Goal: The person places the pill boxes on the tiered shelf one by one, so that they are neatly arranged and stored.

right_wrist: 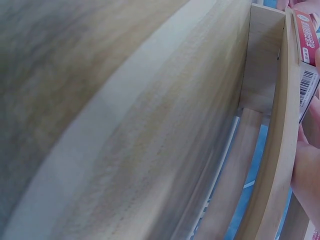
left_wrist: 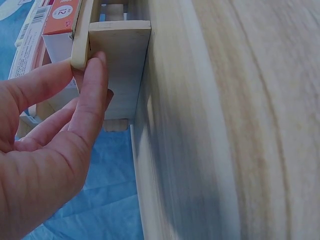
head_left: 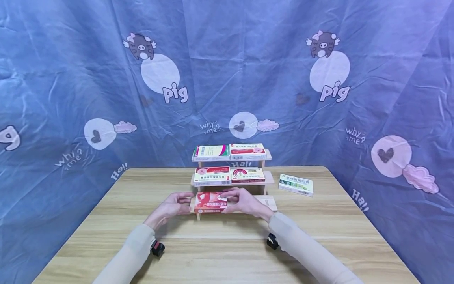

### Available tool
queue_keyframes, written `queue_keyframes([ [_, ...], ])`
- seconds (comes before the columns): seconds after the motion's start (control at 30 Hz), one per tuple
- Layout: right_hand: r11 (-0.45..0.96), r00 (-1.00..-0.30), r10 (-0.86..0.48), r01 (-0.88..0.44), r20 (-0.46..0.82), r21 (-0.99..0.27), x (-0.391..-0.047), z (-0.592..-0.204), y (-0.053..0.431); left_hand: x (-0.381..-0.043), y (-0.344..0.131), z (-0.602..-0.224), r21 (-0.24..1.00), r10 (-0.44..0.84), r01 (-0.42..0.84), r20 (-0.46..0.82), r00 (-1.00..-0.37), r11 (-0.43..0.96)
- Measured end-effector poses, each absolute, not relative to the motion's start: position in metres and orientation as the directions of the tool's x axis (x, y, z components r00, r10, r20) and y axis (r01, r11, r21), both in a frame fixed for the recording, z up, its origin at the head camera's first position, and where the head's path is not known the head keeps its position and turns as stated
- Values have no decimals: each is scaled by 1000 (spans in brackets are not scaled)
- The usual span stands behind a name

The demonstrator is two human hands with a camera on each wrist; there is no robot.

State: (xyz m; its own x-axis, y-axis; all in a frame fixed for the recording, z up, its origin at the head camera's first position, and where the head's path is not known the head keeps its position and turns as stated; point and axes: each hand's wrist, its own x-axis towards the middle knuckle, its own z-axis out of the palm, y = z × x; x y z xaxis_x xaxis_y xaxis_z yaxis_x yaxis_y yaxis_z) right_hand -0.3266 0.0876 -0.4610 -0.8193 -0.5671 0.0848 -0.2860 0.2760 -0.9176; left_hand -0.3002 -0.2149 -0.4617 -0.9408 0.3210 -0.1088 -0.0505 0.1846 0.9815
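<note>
A red medicine box lies flat on the left part of the lowest step of a small wooden three-step shelf. My right hand grips this box by its right end, with its fingers partly cut off in the right wrist view. At the step's left end my left hand pinches the edge of the wooden board. The left wrist view shows the left fingertips on the board, beside the box's orange-red end.
Two medicine boxes, one white and green and one white and red, sit on the top step. The middle step holds two red-and-white boxes. A white-green box lies on the table, right of the shelf. A blue curtain hangs behind.
</note>
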Motion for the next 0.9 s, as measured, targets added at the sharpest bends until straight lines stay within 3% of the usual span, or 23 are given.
queue_keyframes([
  [0.4, 264, -813, -572, -306, 107, -915, -325, -460, 92, -300, -214, -461, 979, 294, -69, -124, -948, 190],
  [0.9, 277, -820, -559, -328, 126, -903, -319, -458, 131, -299, -213, -459, 978, 285, -84, -137, -949, 188],
])
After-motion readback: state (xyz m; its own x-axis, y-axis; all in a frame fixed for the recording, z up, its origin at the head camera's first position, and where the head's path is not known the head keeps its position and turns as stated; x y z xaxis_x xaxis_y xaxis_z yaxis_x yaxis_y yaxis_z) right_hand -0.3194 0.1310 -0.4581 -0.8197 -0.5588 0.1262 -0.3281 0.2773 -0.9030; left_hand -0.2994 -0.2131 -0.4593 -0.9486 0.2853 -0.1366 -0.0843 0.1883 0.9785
